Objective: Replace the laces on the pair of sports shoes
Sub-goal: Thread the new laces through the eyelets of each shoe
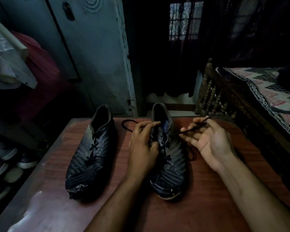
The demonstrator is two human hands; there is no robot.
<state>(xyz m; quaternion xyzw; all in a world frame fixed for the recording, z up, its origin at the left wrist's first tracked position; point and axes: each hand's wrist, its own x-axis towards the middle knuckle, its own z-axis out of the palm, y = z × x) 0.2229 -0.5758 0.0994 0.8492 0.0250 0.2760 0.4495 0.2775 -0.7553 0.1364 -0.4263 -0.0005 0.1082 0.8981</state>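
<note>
My head view is very dim, with a cold bluish cast and heavy black shadow around the edges. The only clear light source is a barred window point(185, 19) far back. A soft sheen glares off the table point(45, 213) at lower left. Wide-angle bending curves the door point(90, 52). Dark detail looks smeared and soft throughout.

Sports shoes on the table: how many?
2. The left shoe lies untouched on the table; the right shoe sits under the left hand, its lace pinched by the right hand. Other footwear lies beside the table, on the floor.
</note>
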